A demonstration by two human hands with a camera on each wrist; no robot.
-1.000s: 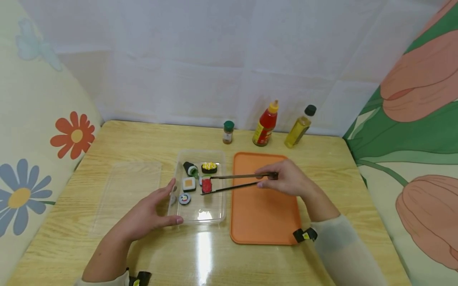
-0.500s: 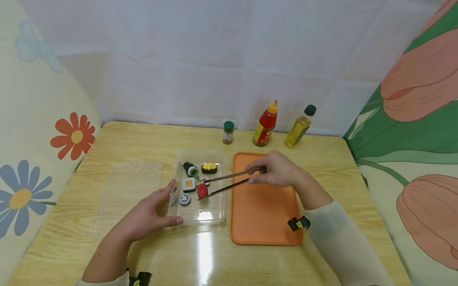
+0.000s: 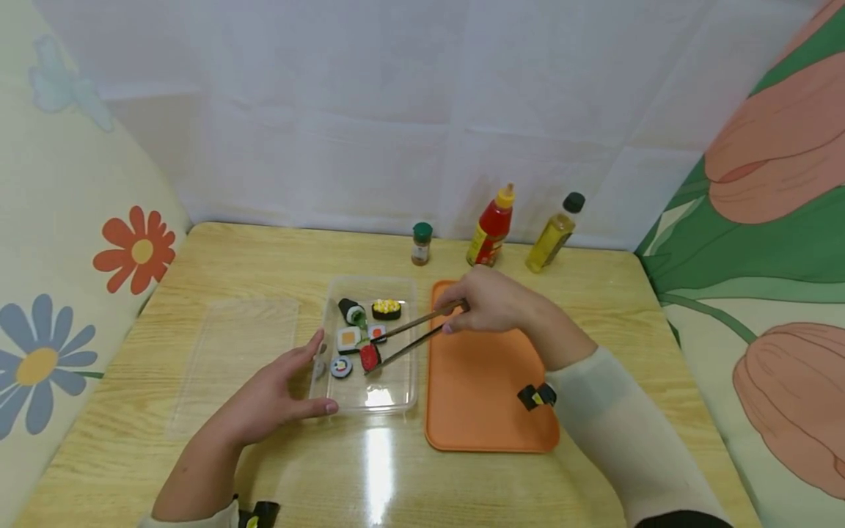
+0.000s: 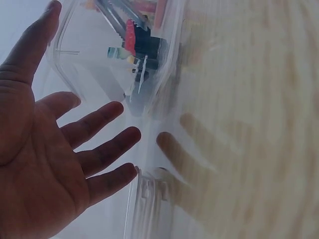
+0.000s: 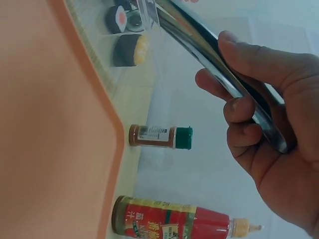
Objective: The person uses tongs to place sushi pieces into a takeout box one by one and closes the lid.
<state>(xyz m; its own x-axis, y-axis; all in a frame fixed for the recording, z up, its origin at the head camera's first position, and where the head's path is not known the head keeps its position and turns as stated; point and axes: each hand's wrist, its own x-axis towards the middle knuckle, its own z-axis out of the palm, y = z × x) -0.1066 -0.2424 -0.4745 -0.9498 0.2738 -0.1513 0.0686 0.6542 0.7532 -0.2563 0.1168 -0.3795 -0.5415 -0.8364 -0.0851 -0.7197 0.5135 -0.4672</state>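
Observation:
My right hand (image 3: pixel 495 299) grips a pair of metal tongs (image 3: pixel 417 321), fingers curled round the handle end in the right wrist view. Between the tong tips is a red-topped sushi piece (image 3: pixel 370 357), low inside a clear plastic container (image 3: pixel 412 385). Around it in the container lie a square roll with an orange centre (image 3: pixel 348 339), a small round roll (image 3: pixel 340 367), a red-centred roll (image 3: pixel 377 333), a dark hand roll (image 3: pixel 352 312) and a yellow-topped sushi (image 3: pixel 386 309). At the container's left side my left hand (image 3: pixel 273 392) is spread, its fingers extended in the left wrist view (image 4: pixel 45 149).
An orange tray (image 3: pixel 488 403) lies right of the container, under my right forearm. A transparent lid (image 3: pixel 234 359) lies to the left. Behind stand a green-capped spice jar (image 3: pixel 420 248), a red sauce bottle (image 3: pixel 491 227) and an oil bottle (image 3: pixel 551 238).
My right hand has moved left and away from me, swinging the tongs. The red-topped sushi has shifted left and nearer to me, uncovering the red-centred roll. My left hand has stayed put.

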